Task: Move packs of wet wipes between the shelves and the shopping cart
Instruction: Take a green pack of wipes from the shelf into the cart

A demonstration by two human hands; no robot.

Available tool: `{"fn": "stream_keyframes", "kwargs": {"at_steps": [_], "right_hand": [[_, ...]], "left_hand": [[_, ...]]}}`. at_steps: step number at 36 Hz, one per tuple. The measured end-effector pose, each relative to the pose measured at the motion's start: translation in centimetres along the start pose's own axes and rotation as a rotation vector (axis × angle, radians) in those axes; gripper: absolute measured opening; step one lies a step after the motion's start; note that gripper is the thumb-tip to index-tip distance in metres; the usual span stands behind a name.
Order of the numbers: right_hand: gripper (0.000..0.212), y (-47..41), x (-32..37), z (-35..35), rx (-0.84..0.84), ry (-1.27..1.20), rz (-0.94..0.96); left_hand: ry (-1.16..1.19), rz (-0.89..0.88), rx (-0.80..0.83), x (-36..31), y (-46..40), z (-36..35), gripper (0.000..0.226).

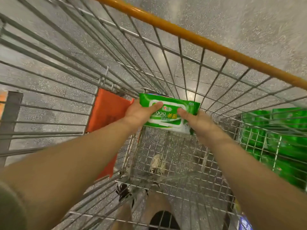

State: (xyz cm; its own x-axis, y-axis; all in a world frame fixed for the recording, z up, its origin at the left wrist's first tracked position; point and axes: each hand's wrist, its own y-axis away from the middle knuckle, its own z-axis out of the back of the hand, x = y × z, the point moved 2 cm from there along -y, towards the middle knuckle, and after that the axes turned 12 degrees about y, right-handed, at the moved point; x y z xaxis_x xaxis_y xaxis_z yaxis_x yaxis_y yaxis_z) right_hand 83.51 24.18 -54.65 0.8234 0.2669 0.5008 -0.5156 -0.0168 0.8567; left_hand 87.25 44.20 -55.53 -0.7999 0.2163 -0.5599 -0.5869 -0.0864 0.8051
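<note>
While held over the wire-mesh shopping cart (174,163), gripped at both short ends: soft green-and-white plastic pack of wet wipes (167,112), left hand (141,113) and right hand (194,118) thumbs on top, fingers curled beneath. Could slip from the slick film. Readable: "999" and yellow Chinese characters; beyond, orange handle bar (199,40).

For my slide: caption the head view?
Both hands hold a green wipes pack over the cart.
</note>
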Motion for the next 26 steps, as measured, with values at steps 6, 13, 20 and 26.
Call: {"fn": "stream_keyframes", "kwargs": {"at_steps": [6, 13, 20, 26], "right_hand": [[0.036, 1.1, 1.8, 0.3, -0.065, 0.141, -0.084], [0.050, 4.8, 4.0, 0.7, -0.018, 0.488, -0.154], [0.038, 9.3, 8.3, 1.4, 0.027, 0.976, -0.017], [0.054, 14.9, 13.7, 1.7, -0.013, 1.220, 0.109]], "left_hand": [[-0.248, 0.001, -0.050, -1.6, 0.6, 0.0, 0.051], [-0.398, -0.014, -0.073, -4.1, 3.3, 0.9, 0.078], [-0.529, -0.179, -0.032, -7.5, 7.9, 2.4, 0.102], [-0.650, -0.393, 0.030, -11.6, 13.8, 4.6, 0.097]]}}
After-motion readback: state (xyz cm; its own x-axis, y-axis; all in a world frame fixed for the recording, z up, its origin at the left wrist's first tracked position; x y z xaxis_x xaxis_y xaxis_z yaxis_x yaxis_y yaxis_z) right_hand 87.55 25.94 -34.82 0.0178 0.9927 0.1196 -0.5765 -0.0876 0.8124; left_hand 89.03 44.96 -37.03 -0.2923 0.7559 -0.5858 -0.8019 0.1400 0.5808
